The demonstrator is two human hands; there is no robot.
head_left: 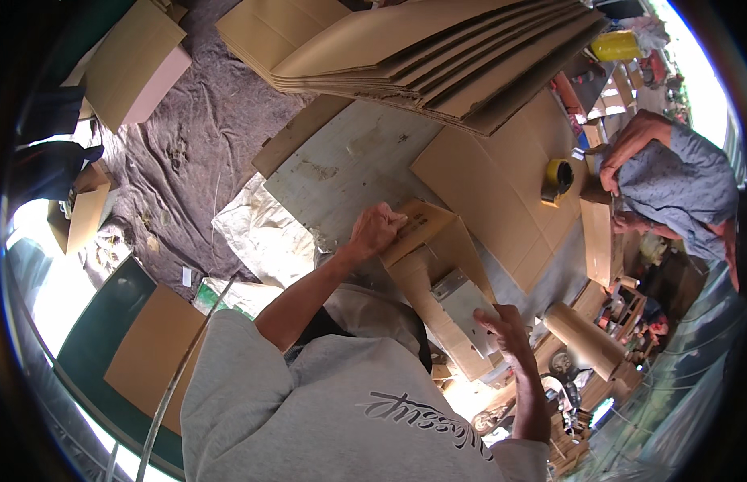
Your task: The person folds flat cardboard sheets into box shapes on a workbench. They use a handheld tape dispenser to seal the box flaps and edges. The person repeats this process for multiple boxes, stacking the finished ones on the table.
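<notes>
Head view: good control likely calls for bracing the cardboard box (431,227) firmly while the grey, metal-looking piece (463,308) over it is kept level. At left, the person's left hand (377,230) curls its fingers at the box's upper edge, though whether it pinches the cardboard cannot be told; at right, the right hand (504,329) clasps the piece's near end, thumb on top.

Pale grey T-shirt (325,410), loose short sleeves (233,361), black slanting script lettering (426,418) across chest; hands (375,230) bare.
</notes>
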